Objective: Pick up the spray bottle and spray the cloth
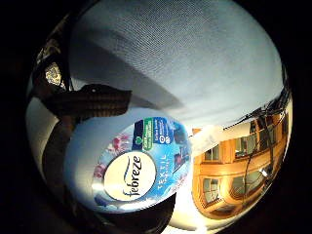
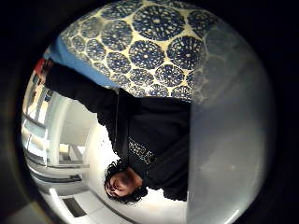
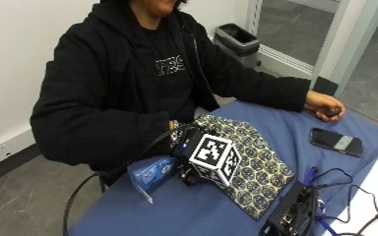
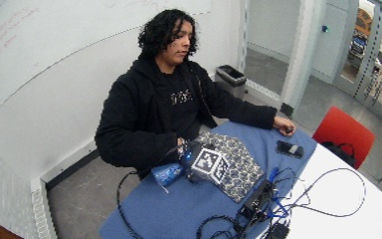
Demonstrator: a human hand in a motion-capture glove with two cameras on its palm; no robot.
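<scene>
Seated at a blue-covered table [image 3: 195, 211], a person in a black hoodie [image 3: 110, 88] works beside a cream cloth with dark blue circle patterns [image 3: 258, 164] spread near the table's edge. Just beside it, the gloved right hand [image 3: 182, 147] grips a tilted blue-labelled plastic spray bottle [image 3: 153, 172].

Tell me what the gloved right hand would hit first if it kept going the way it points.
Probably the spray bottle, lying on its side on the blue table right beside the right hand; whether they already touch is hidden.
</scene>
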